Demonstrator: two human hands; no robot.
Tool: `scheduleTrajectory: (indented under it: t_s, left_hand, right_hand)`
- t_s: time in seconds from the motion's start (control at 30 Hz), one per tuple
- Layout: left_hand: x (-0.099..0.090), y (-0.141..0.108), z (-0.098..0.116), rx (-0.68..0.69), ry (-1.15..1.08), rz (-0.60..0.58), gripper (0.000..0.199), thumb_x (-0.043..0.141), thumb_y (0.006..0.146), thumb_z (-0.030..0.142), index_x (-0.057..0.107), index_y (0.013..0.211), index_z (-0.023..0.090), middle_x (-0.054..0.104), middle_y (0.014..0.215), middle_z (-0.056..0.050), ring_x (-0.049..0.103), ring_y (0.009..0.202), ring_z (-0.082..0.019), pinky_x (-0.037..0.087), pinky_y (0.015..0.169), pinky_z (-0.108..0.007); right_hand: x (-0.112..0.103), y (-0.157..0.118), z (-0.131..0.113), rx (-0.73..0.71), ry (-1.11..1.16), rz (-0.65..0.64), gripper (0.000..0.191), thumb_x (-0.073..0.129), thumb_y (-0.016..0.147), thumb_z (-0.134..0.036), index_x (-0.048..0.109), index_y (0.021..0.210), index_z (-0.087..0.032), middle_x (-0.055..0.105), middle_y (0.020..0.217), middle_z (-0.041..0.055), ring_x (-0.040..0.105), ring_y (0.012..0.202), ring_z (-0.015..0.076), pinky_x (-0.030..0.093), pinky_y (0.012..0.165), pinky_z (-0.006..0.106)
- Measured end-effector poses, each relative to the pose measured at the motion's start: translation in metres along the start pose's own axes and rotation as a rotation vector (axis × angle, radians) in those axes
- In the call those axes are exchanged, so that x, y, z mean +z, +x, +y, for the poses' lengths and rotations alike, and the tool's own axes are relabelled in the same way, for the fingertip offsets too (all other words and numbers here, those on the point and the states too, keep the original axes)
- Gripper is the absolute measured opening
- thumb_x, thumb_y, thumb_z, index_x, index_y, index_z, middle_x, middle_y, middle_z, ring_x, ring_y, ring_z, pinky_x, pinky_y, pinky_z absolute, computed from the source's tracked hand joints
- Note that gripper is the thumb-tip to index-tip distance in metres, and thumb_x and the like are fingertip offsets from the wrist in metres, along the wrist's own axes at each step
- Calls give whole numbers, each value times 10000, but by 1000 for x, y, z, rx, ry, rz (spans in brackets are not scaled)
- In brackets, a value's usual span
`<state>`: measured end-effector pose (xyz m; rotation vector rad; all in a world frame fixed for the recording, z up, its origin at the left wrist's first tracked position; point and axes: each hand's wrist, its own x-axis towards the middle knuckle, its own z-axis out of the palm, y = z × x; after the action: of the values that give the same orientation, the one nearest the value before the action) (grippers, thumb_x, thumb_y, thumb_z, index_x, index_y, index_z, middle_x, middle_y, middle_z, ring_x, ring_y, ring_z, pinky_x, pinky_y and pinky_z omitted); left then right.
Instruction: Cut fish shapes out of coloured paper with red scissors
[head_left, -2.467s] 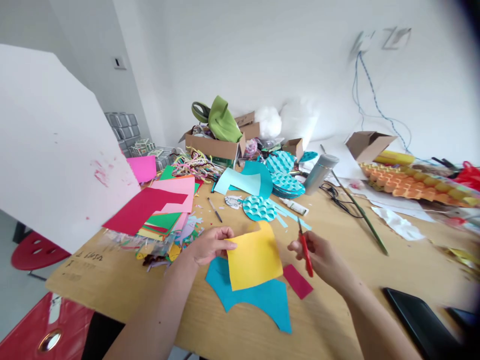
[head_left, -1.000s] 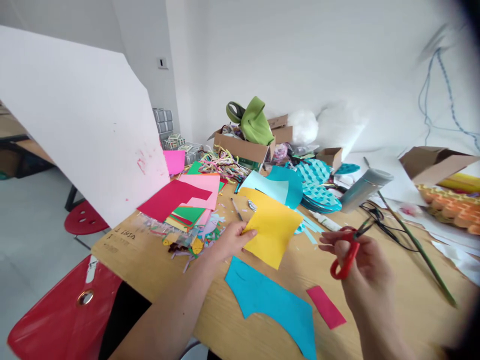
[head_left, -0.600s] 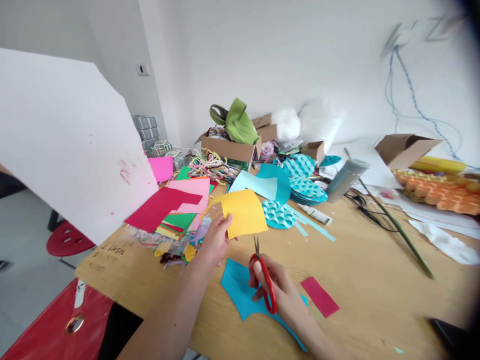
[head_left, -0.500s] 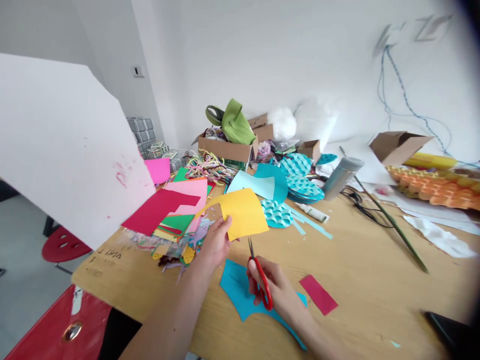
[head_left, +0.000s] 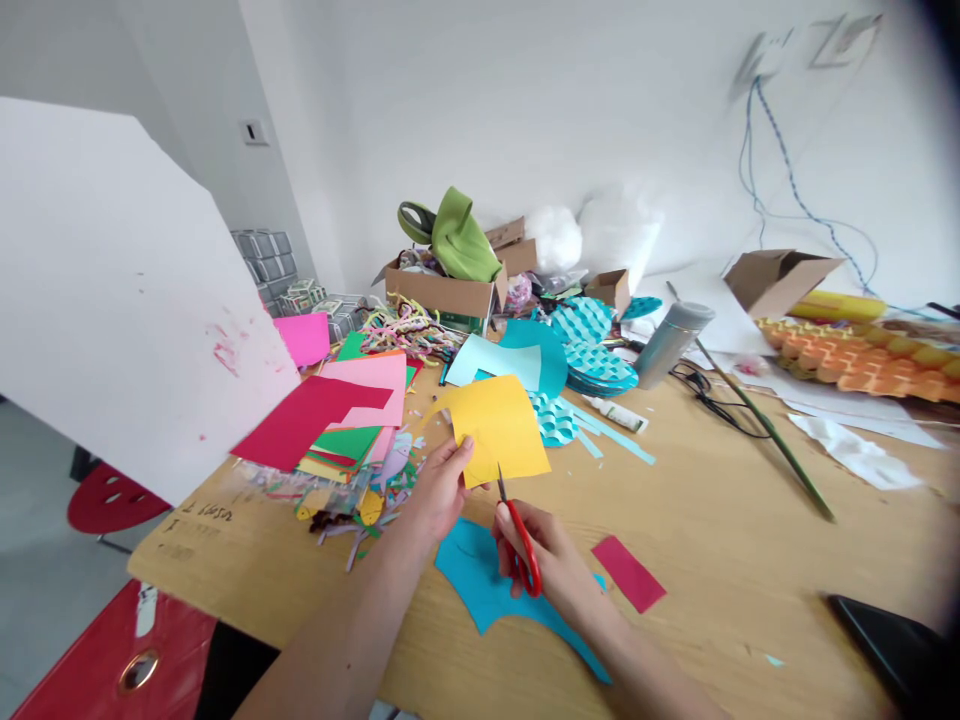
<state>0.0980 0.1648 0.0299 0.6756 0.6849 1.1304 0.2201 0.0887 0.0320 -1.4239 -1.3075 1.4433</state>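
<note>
Above the wooden table, my left hand (head_left: 444,487) pinches the lower left corner of a yellow paper sheet (head_left: 504,425), thumb on top. Red-handled scissors (head_left: 528,560) are in my right hand (head_left: 541,552), their tips pointing up at the sheet's lower edge. The blades look nearly closed; whether they touch the paper I cannot tell. Beneath my right hand lies a blue paper piece (head_left: 472,575) with a curved, pointed outline. A dark pink rectangle (head_left: 628,573) rests to the right of that hand.
Coloured sheets (head_left: 292,420) and paper scraps lie at the left by a large white board (head_left: 135,290). Farther back are a cardboard box (head_left: 442,292), teal woven discs (head_left: 596,365), a glue tube (head_left: 616,413) and a grey bottle (head_left: 673,343). A black object (head_left: 881,640) sits at the right.
The scissors' tips and the yellow sheet's lower edge have come closer together. The yellow sheet has shifted slightly right relative to the table. The whole view has moved a little.
</note>
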Motion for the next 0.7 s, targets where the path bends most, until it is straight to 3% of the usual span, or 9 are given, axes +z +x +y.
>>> scheduleTrajectory:
  t_s: [0.3,0.7]
  left_hand:
    - [-1,1,-4,7,-7,-45,321,722,682,385,622,874,148,671,917,-68,624,792,-176,417,529,-217]
    - [0,1,-2,37,58,-72,271,726,659,334,624,833,153,646,849,-35,563,690,-131,409,528,-225]
  right_hand:
    - [0,1,-1,14,-3,13,524,429,776,-698,480,696,-182,532,442,-49,441,303,74,346,323,178]
    - [4,1,6,-43,-67,69,492,413,798,-681,400,653,-212,501,393,-63,364,251,67,275,285,187]
